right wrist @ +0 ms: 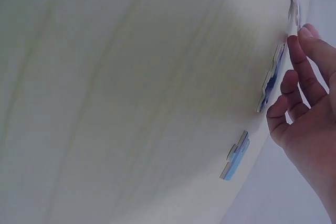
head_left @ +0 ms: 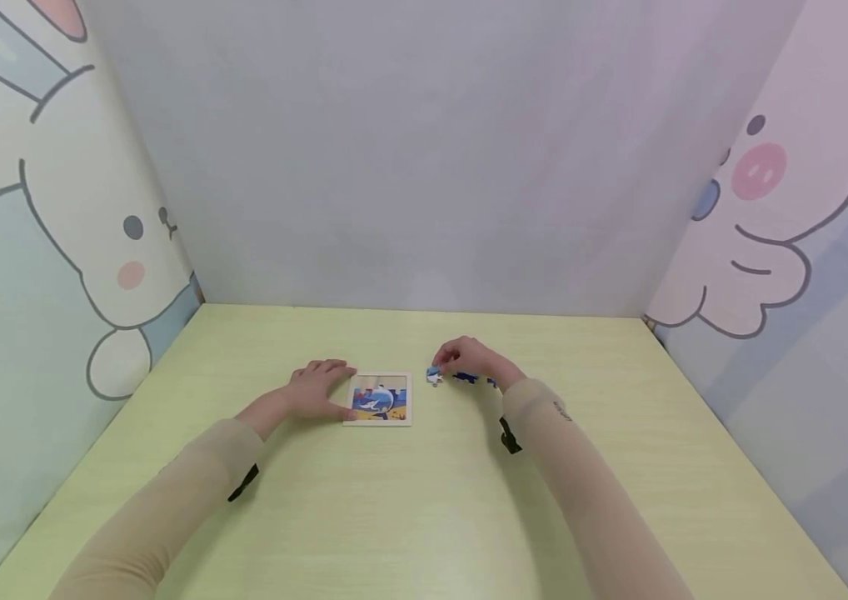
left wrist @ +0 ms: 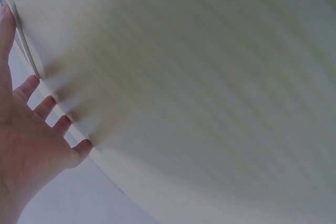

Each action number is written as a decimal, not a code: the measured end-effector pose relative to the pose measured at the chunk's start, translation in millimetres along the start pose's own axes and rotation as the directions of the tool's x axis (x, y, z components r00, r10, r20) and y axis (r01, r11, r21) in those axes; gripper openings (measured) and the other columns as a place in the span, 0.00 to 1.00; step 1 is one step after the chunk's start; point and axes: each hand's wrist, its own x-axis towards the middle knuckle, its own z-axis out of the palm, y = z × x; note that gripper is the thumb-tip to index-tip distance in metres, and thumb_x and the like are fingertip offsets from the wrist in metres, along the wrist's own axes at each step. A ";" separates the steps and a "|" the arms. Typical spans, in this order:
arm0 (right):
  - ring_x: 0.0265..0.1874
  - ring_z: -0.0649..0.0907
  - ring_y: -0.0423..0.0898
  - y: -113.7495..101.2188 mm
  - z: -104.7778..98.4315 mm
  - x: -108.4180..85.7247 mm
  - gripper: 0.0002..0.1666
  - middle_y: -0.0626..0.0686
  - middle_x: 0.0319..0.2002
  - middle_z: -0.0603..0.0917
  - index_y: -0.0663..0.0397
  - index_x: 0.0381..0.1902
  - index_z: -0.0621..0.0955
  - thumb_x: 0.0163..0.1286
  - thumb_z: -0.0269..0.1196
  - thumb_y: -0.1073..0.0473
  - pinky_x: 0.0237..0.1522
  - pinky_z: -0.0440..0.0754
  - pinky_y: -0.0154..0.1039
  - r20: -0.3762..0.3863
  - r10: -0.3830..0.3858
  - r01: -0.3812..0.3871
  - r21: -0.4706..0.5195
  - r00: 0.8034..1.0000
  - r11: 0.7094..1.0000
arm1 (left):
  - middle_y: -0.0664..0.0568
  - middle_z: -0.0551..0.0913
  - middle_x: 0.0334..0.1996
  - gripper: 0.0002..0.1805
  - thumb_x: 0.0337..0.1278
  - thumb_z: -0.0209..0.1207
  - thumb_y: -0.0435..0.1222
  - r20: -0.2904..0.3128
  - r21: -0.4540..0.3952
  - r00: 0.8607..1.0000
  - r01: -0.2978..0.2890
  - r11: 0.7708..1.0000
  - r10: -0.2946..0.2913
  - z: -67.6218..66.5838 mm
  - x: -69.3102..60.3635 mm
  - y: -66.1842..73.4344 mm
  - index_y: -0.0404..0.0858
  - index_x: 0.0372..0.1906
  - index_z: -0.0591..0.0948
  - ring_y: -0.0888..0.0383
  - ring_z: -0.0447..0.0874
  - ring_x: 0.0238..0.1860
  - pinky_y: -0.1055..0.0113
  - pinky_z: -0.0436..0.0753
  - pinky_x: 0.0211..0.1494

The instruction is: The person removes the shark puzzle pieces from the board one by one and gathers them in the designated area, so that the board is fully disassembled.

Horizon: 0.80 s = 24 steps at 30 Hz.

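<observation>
A square jigsaw puzzle with a white frame lies on the table, its dolphin picture partly filled in and a bare strip along the top. My left hand rests at the frame's left side, thumb at the lower corner and index finger at the upper one; its fingers are spread. To the right of the frame, my right hand pinches a blue and white puzzle piece between thumb and index finger, its other fingers loosely bent. In the right wrist view this piece stands tilted at the fingertips.
A dark blue puzzle piece lies below the right hand, and another piece sits near the right wrist. The light wooden table meets a grey back wall and side walls printed with cartoon animals.
</observation>
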 end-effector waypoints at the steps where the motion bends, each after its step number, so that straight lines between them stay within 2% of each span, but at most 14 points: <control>1: 0.34 0.76 0.42 -0.3 0.1 -0.4 0.05 0.45 0.36 0.83 0.47 0.39 0.84 0.66 0.62 0.59 0.41 0.75 0.35 -0.006 0.008 -0.008 -0.004 1.000 1.000 | 0.41 0.56 0.72 0.52 0.43 0.59 0.67 0.000 -0.001 1.000 0.001 1.000 -0.001 0.1 0.0 0.2 0.44 0.71 0.61 0.35 0.51 0.69 0.32 0.55 0.63; 6: 0.35 0.76 0.43 -6.6 -0.1 -4.8 0.06 0.45 0.39 0.83 0.44 0.40 0.83 0.66 0.62 0.58 0.40 0.75 0.36 -0.037 0.008 -0.009 -0.030 0.999 1.000 | 0.40 0.55 0.72 0.52 0.43 0.60 0.66 -0.005 -0.002 1.000 -0.004 1.000 0.004 0.4 -0.2 1.9 0.43 0.71 0.60 0.35 0.51 0.69 0.32 0.55 0.64; 12: 0.35 0.74 0.43 -15.5 4.6 -8.2 0.07 0.43 0.39 0.82 0.43 0.41 0.84 0.64 0.64 0.56 0.35 0.74 0.36 -0.101 -0.054 0.047 -0.074 0.993 0.996 | 0.39 0.54 0.72 0.49 0.47 0.62 0.61 -0.022 -0.032 0.999 -0.046 0.998 0.046 0.1 -1.9 4.4 0.43 0.71 0.61 0.33 0.49 0.70 0.33 0.53 0.65; 15: 0.38 0.74 0.44 -20.4 10.5 -9.9 0.09 0.44 0.42 0.82 0.45 0.42 0.84 0.63 0.65 0.56 0.38 0.73 0.37 -0.124 -0.077 0.070 -0.065 0.989 0.995 | 0.39 0.55 0.71 0.45 0.50 0.62 0.58 -0.024 -0.027 0.996 -0.092 0.995 0.092 1.1 -1.6 5.4 0.44 0.70 0.62 0.34 0.49 0.70 0.33 0.53 0.65; 21: 0.47 0.76 0.47 -32.0 23.5 -16.1 0.14 0.47 0.50 0.81 0.47 0.47 0.83 0.62 0.66 0.57 0.50 0.75 0.43 -0.111 -0.106 0.099 -0.068 0.988 0.993 | 0.40 0.57 0.71 0.38 0.55 0.60 0.55 0.000 0.023 0.986 -0.165 0.986 0.165 3.0 -1.5 7.5 0.48 0.69 0.65 0.34 0.51 0.70 0.33 0.54 0.65; 24: 0.49 0.77 0.48 -36.3 29.4 -18.1 0.15 0.49 0.50 0.81 0.49 0.48 0.83 0.62 0.67 0.57 0.53 0.75 0.45 -0.118 -0.136 0.127 -0.086 0.984 0.988 | 0.39 0.59 0.70 0.35 0.58 0.59 0.52 0.009 0.039 0.980 -0.201 0.979 0.200 2.8 -1.9 8.7 0.48 0.69 0.66 0.33 0.52 0.69 0.33 0.55 0.64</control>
